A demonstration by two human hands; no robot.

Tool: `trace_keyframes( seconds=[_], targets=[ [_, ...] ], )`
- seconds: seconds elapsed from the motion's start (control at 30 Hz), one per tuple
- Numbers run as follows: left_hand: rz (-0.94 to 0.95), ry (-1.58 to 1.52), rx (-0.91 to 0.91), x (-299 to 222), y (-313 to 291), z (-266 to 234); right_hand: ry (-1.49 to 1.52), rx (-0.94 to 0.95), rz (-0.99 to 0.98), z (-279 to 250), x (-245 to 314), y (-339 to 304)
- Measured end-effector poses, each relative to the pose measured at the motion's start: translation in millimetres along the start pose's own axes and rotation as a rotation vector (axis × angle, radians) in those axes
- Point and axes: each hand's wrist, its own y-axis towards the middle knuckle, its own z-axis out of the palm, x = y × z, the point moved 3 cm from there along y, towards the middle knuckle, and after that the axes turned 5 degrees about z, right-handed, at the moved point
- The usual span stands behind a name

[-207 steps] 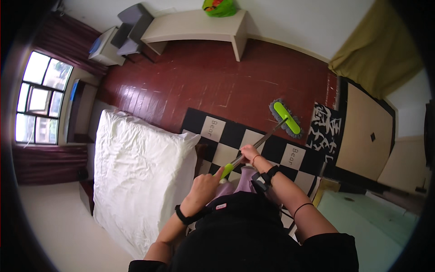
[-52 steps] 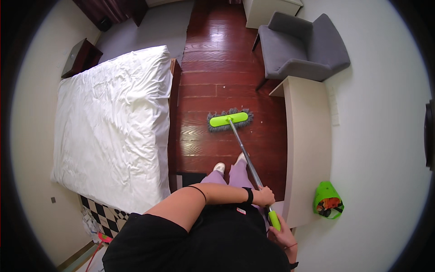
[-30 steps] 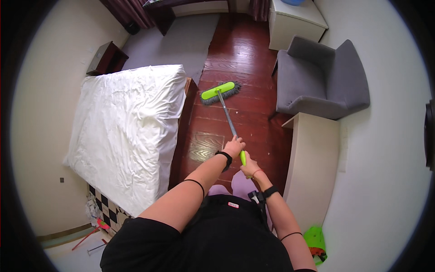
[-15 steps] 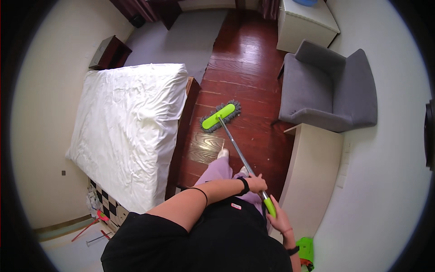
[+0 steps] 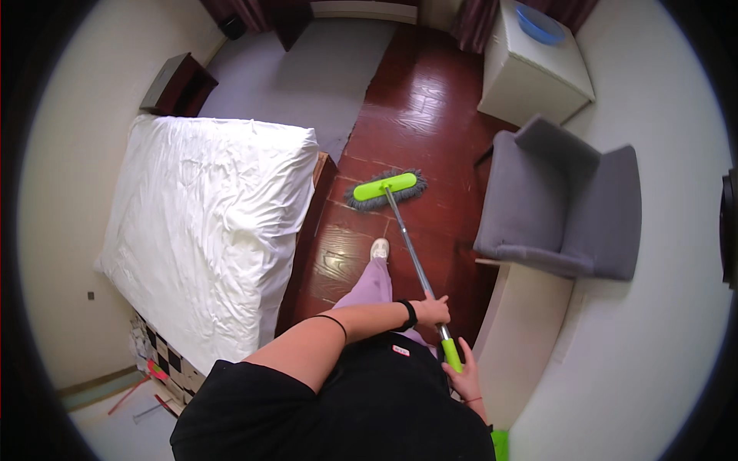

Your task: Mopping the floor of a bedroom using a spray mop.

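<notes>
A flat mop (image 5: 386,187) with a green plate and grey fluffy fringe rests on the dark red wooden floor (image 5: 415,127). Its silver pole slants down toward my body and ends in a green grip. My left hand (image 5: 432,309) is wrapped round the pole above the grip. Lower down, my right hand (image 5: 463,376) closes on the green grip at the pole's end. My foot in a white shoe (image 5: 380,248) stands just behind the mop head.
On the left is a bed (image 5: 207,223) with a white sheet and wooden side. A grey armchair (image 5: 530,200) and a pale low cabinet (image 5: 523,307) line the right wall. Farther off stands a white cabinet (image 5: 534,69) bearing a blue basin (image 5: 540,26). A grey mat (image 5: 307,69) lies beyond the bed.
The mop head has shifted slightly right and turned nearer to level. The view has moved forward and turned, so the armchair and cabinet appear lower. Both hands keep their hold on the pole.
</notes>
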Motion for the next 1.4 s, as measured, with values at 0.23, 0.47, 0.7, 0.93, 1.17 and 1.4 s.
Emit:
trace_keyframes(
  seconds=[0.23,0.47,0.7,0.93,1.17,1.4],
  targets=[
    [-0.352,-0.23,-0.661,95,-121,-137,0.242,0.192,0.189,75,132,154],
    [-0.58,-0.941,-0.793,92,-222,-213,0.365,0.287,0.334,163,237,290],
    [-0.845,-1.345,-1.276,91,-293,-179,0.241,0.83,0.676,271,244,310],
    [-1.317,-0.586,-0.84,-13,-351,-229,0.018,1.354,0.978,320,274,204],
    [-1.569,-0.109,-0.777,-10,-352,-225,-0.19,1.191,0.929,347,269,230],
    [-1.446,-0.341,-0.889,100,-303,-242,-0.215,0.504,0.587,333,246,449]
  ],
)
